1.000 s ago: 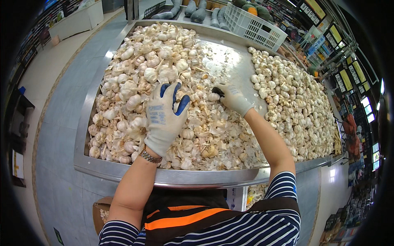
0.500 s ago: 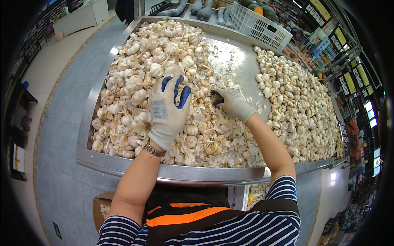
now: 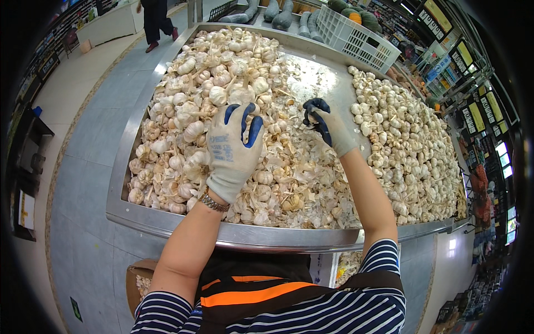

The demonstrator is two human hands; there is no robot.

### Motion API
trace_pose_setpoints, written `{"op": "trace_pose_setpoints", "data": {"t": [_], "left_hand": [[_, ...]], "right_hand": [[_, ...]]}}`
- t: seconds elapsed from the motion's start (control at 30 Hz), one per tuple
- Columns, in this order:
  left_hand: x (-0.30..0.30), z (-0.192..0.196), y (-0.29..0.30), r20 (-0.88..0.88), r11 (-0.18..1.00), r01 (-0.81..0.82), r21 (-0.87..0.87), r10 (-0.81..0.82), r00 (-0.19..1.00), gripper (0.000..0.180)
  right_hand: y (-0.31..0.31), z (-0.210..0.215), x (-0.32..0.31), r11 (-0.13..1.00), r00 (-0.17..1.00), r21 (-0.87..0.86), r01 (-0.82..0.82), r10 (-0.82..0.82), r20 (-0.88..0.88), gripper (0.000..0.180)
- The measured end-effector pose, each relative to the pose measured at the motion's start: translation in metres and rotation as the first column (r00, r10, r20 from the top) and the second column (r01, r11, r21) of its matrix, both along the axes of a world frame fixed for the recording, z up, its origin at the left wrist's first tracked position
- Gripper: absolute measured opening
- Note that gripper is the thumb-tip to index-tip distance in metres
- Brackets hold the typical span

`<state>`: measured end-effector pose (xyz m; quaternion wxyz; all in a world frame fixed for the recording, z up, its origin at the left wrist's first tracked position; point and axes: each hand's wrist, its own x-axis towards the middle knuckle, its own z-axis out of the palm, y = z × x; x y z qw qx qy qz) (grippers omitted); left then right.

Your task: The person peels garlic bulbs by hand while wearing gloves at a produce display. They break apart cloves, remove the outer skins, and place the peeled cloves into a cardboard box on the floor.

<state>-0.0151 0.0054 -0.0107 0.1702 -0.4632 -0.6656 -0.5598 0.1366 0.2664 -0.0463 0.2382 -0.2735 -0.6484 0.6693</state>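
Note:
My left hand [image 3: 236, 136], in a pale glove with blue fingertips, lies over the heap of loose garlic bulbs [image 3: 183, 114]. Its fingers are apart and bend down onto the bulbs; what lies under the palm is hidden. My right hand [image 3: 329, 123], gloved alike, is raised over loose garlic skins [image 3: 311, 153] and turned so its blue palm side shows. Its fingers curl round a pale garlic bulb [image 3: 314, 117], mostly covered by the glove. Right of that hand lies a second spread of cleaner-looking garlic bulbs [image 3: 406, 145].
A metal-rimmed display table [image 3: 289, 236] holds the garlic. Beyond its far edge are a white plastic crate [image 3: 356, 42] and dark green gourds [image 3: 282, 19]. A cardboard box [image 3: 136, 284] stands below on the left. A person's legs [image 3: 157, 22] show in the far-left aisle.
My right hand has lifted from the garlic skins and moved slightly right, its palm side turning into view around a bulb. My left hand stays on the heap. A person's legs come into view behind.

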Motion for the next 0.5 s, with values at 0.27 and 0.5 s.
{"op": "trace_pose_setpoints", "data": {"t": [0.27,0.5], "left_hand": [[-0.002,0.002,-0.003,0.03,1.0,0.015,-0.024,-0.014,0.999,0.025],[-0.001,-0.001,-0.001,0.056,0.999,0.038,-0.033,-0.036,0.998,0.026]], "right_hand": [[-0.027,0.035,-0.051,0.372,0.796,0.752,-0.544,-0.055,0.603,0.045],[0.006,-0.011,-0.043,0.569,0.891,0.743,-0.353,-0.038,0.453,0.059]]}}
